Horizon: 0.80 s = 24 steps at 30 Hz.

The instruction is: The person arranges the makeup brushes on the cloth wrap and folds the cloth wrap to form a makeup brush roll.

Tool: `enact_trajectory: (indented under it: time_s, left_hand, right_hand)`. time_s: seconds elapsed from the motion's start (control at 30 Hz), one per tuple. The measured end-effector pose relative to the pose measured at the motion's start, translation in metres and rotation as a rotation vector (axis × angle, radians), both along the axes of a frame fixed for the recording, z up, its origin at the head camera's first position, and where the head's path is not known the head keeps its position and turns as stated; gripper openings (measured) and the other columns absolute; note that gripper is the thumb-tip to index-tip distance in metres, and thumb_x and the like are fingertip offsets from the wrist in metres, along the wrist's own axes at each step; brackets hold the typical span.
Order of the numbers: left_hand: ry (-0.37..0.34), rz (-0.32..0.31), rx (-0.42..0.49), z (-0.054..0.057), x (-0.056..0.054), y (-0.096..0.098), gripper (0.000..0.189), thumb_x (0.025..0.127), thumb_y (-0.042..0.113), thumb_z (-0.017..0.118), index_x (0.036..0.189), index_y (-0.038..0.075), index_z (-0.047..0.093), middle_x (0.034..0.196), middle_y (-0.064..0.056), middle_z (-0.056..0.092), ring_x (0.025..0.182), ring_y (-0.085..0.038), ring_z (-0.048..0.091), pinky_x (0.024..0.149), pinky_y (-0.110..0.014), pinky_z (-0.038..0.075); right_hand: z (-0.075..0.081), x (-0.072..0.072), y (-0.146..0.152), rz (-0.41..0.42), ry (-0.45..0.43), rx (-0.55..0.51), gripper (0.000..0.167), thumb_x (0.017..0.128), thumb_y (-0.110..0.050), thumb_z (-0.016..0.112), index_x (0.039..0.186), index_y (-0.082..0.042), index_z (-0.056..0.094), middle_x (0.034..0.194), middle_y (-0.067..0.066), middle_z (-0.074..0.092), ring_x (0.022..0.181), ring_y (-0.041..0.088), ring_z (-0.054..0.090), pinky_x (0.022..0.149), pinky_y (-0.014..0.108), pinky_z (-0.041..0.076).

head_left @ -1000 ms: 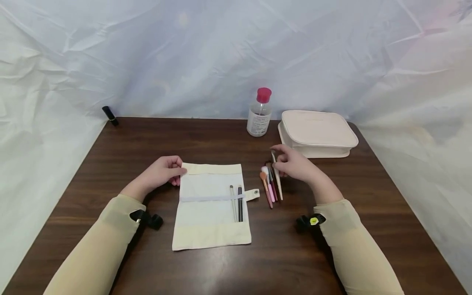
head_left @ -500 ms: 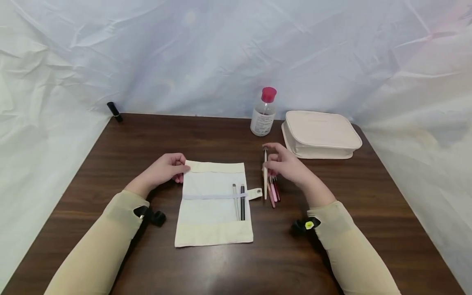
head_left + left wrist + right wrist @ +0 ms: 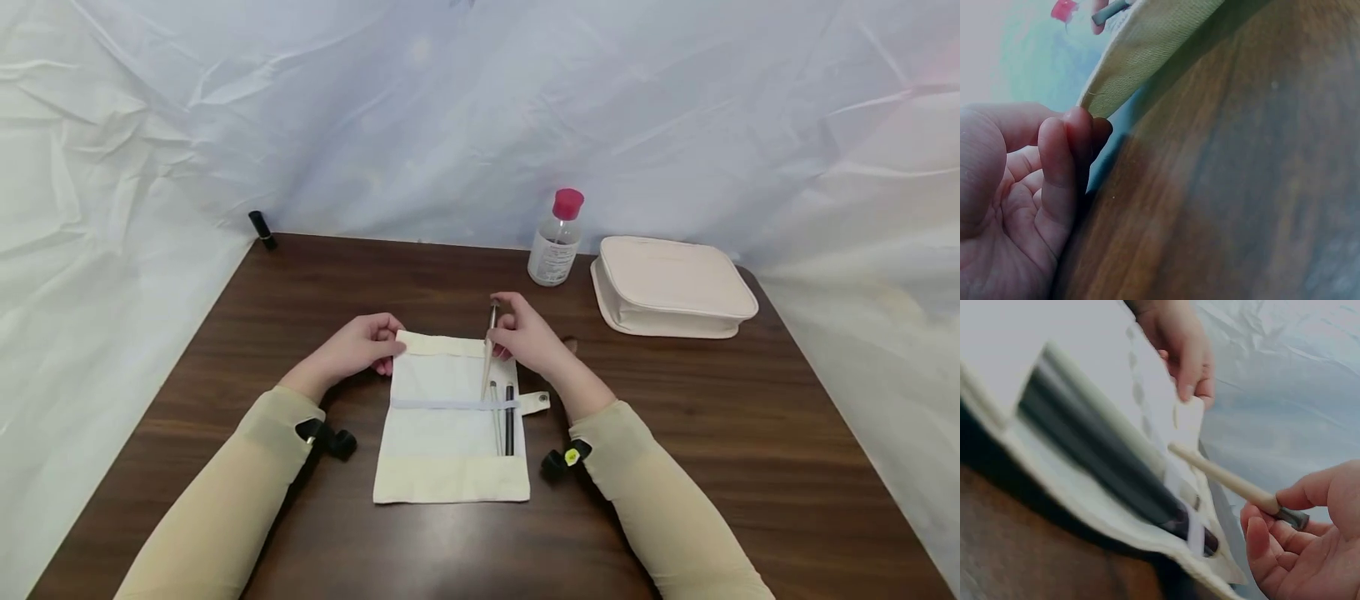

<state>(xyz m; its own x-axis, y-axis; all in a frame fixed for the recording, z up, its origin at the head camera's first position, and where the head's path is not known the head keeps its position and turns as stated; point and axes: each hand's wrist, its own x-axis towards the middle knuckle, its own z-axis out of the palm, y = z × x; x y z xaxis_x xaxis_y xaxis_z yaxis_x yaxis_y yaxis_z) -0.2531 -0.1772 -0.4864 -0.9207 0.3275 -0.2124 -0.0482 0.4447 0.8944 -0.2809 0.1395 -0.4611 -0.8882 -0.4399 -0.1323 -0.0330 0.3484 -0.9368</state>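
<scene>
A cream fabric brush roll [image 3: 427,375] lies unfolded on the table, with an elastic band [image 3: 431,405] across it and a snap tab [image 3: 535,403] at its right. My left hand [image 3: 363,348] pinches its far left corner; the left wrist view shows that edge raised between thumb and fingers. In my right hand [image 3: 527,337], a makeup brush [image 3: 1225,477] with a pale handle is pinched near its dark end. Its handle points down over the roll, close to the band. A slim pale brush [image 3: 496,421] and a black-handled brush [image 3: 510,429] sit under the band.
A clear bottle with a red cap [image 3: 555,242] and a pale zip bag [image 3: 675,287] stand at the back right. At the back left corner is a black tube [image 3: 262,230]. My right forearm mostly covers the loose brushes; one brown tip [image 3: 572,344] shows.
My right hand has lifted the pale-handled brush from beside the loose brushes and carried it left over the roll. My left hand keeps its hold on the corner.
</scene>
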Motion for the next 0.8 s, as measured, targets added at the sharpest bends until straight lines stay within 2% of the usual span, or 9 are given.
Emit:
enact_trajectory:
  time_s: [0.13, 0.4, 0.63, 0.8]
  left_hand:
    - [-0.016, -0.01, -0.009, -0.002, -0.002, 0.0, 0.025, 0.1, 0.017, 0.068, 0.119, 0.003, 0.06, 0.081, -0.013, 0.069, 0.066, -0.027, 0.067, 0.065, -0.033, 0.061]
    - [0.012, -0.004, -0.002, 0.0, -0.005, 0.001, 0.026, 0.1, 0.015, 0.068, 0.122, 0.005, 0.059, 0.081, -0.014, 0.068, 0.065, -0.027, 0.067, 0.063, -0.033, 0.06]
    - [-0.013, -0.009, -0.003, -0.002, 0.0, 0.002, 0.043, 0.1, 0.015, 0.068, 0.14, 0.01, 0.053, 0.079, -0.015, 0.067, 0.064, -0.028, 0.066, 0.061, -0.035, 0.059]
    - [0.01, -0.005, -0.004, 0.0, 0.001, 0.003, 0.039, 0.1, 0.015, 0.066, 0.137, 0.008, 0.057, 0.079, -0.015, 0.066, 0.064, -0.027, 0.065, 0.06, -0.035, 0.058]
  right_hand:
    - [-0.005, 0.002, -0.003, 0.007, 0.005, 0.04, 0.062, 0.102, -0.007, 0.058, 0.158, -0.01, 0.03, 0.082, 0.01, 0.062, 0.07, 0.025, 0.064, 0.068, 0.035, 0.057]
    - [-0.006, 0.008, -0.003, 0.041, 0.032, 0.085, 0.053, 0.098, -0.01, 0.065, 0.146, -0.008, 0.043, 0.081, 0.007, 0.063, 0.072, 0.022, 0.064, 0.067, 0.033, 0.053]
    - [-0.01, 0.015, -0.001, 0.069, 0.008, 0.093, 0.04, 0.1, -0.011, 0.064, 0.137, -0.004, 0.051, 0.081, 0.009, 0.065, 0.075, 0.021, 0.068, 0.071, 0.034, 0.057]
    - [-0.009, 0.018, -0.002, 0.094, 0.029, 0.098, 0.038, 0.099, -0.013, 0.066, 0.135, -0.004, 0.056, 0.084, 0.009, 0.067, 0.076, 0.022, 0.069, 0.068, 0.033, 0.057]
